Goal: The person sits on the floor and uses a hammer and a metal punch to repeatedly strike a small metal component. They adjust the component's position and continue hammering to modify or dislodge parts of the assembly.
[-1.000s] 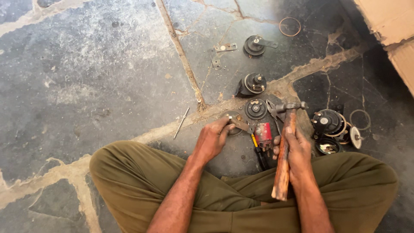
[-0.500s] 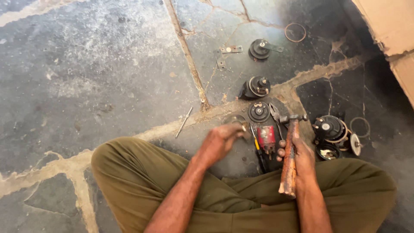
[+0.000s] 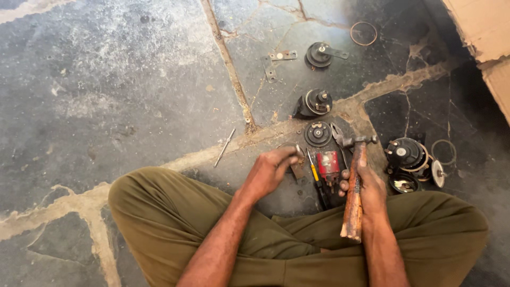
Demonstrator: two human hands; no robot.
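I sit cross-legged on a stone floor. My right hand (image 3: 367,187) grips the wooden handle of a hammer (image 3: 355,183), its steel head pointing away from me just above the floor. My left hand (image 3: 273,169) is closed on a small thin metal part (image 3: 298,162) by a dark ring on the floor. Between my hands lie a small red metal block (image 3: 328,163) and a yellow-handled screwdriver (image 3: 316,178). A round black disc-shaped part (image 3: 318,133) sits just beyond them, with pliers (image 3: 338,134) beside it.
More round black parts lie further out (image 3: 314,102) (image 3: 319,55) and a cluster at the right (image 3: 409,157). A thin metal rod (image 3: 224,147) lies left. Metal rings (image 3: 364,33) (image 3: 443,152), small brackets (image 3: 278,59) and a cardboard box (image 3: 483,32) at top right.
My left hand has closed more tightly around the small part. The hammer has shifted slightly, its head still over the same spot. The camera view tilted a little.
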